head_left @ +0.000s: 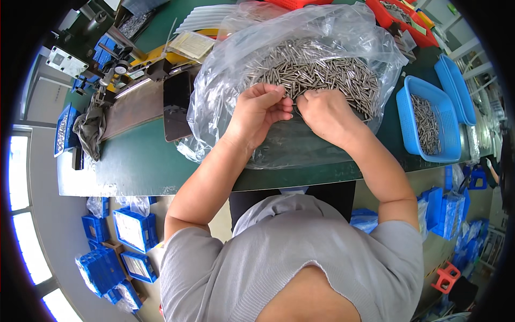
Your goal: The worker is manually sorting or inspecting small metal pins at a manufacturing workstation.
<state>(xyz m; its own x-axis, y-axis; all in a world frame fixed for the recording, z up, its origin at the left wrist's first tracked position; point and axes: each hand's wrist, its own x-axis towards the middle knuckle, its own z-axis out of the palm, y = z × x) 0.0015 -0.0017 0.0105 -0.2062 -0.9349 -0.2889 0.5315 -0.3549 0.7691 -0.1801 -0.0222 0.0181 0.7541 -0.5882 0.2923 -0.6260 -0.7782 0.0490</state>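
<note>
A large heap of small metal pins point(343, 75) lies on a clear plastic bag point(206, 102) spread over the green table. At the heap's near edge, my left hand point(257, 110) is half curled, thumb and fingertips close together. What sits between those fingertips, perhaps a pin, is too small to make out. Just to its right, my right hand point(326, 114) is closed with its knuckles up against the pins. Its fingertips are bent under and whatever they grip is hidden. The two hands are close together, their fingertips nearly meeting.
A blue basket point(453, 142) holding more pins stands at the right, beside another blue basket point(456, 88). Left of the bag lie a dark phone point(177, 104) and a measuring stand with a dial gauge point(121, 67). Red trays point(383, 19) are at the back.
</note>
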